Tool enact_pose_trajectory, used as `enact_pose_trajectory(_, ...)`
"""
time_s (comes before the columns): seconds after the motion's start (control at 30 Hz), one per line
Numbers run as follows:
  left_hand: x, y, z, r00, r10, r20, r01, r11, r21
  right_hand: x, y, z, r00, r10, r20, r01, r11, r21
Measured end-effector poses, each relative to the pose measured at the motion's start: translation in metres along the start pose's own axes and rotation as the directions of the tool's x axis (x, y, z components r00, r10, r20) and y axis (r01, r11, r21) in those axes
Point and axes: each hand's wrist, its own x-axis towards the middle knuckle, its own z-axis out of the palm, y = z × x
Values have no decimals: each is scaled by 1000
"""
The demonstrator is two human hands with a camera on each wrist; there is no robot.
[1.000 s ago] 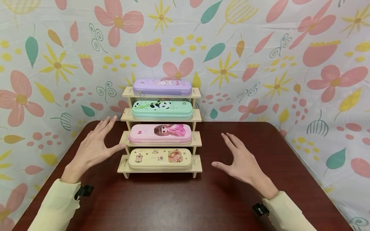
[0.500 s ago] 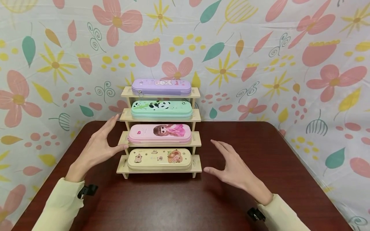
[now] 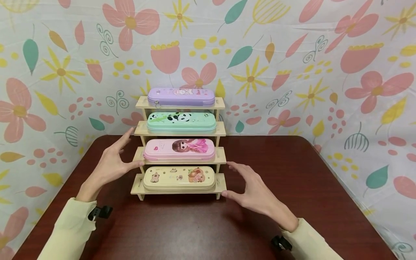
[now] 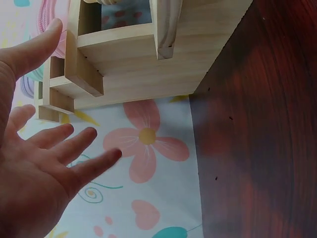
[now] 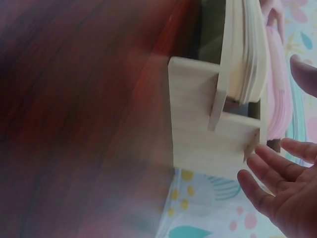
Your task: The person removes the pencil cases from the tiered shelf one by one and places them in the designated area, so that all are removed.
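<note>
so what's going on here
A person's left hand and right hand are spread at either side of a stepped wooden rack on a dark red table. Neither grips anything; whether either touches the rack is hard to tell. Its tiers hold a purple case on top, then a green case, a pink case and, lowest, a yellow case.

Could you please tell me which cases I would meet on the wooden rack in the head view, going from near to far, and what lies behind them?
Yellow case, pink case, mint-green case, purple case, then the floral backdrop.
</note>
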Motion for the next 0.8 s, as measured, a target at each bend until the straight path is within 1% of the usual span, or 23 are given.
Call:
enact_pose_trajectory(0.13,0,-2,0,1000,-2,9,3,998,-57,2,-6,7,1000,-25,-4,25,1000,16)
enact_pose_trajectory(0.37,1,-7,2,999,-17,27,21,989,-147,8,-13,21,998,-57,2,57,997,56)
enact_pose_trajectory(0.53,1,-10,4,999,-16,41,23,984,-177,11,-16,30,997,-72,7,72,994,80)
enact_pose_trajectory(0.8,3,-14,5,999,-7,50,16,981,-194,17,-18,39,997,-83,11,81,991,107)
